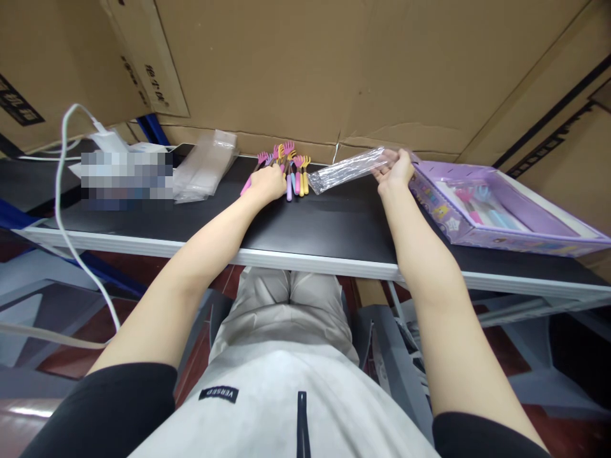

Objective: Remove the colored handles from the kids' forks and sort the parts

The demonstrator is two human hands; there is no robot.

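A pile of small back scratchers lies on the dark shelf, with claw-like heads and pink, yellow, blue and purple handles. My left hand is at the left part of this pile, fingers curled in among the scratchers; its fingertips are mostly hidden. On the right, a long, clear plastic bag slants over the shelf, its far end gripped by my right hand. The bag's lower left end comes close to the yellow-handled scratchers. Nothing can be made out inside it.
More clear bags lie left of the pile. A purple open box at the right holds bagged scratchers. A white cable hangs at the left by a blurred patch. Cardboard walls the back.
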